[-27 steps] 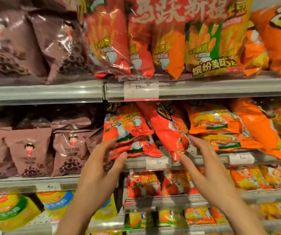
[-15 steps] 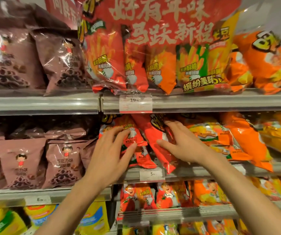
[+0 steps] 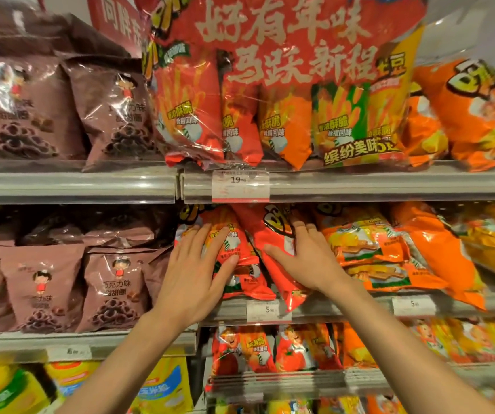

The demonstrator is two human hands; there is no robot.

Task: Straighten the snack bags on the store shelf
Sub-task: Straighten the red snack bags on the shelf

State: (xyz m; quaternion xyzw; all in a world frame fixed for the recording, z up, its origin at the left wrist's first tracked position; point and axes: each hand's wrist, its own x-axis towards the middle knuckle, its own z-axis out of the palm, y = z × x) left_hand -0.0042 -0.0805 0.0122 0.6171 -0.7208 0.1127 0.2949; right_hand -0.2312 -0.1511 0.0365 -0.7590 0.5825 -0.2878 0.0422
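Glossy red snack bags [image 3: 241, 258] slump on the middle shelf [image 3: 345, 306]; the left hand [image 3: 194, 279] and right hand [image 3: 303, 258] press on them, fingers spread flat. Crinkled orange bags [image 3: 389, 249] crowd the right, matte brown pouches [image 3: 114, 291] the left.

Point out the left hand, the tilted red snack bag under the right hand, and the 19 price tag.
left hand [image 3: 192, 276], head view, back of the hand.
tilted red snack bag [image 3: 273, 234], head view, upper front face.
19 price tag [image 3: 240, 186], head view, tag's middle.
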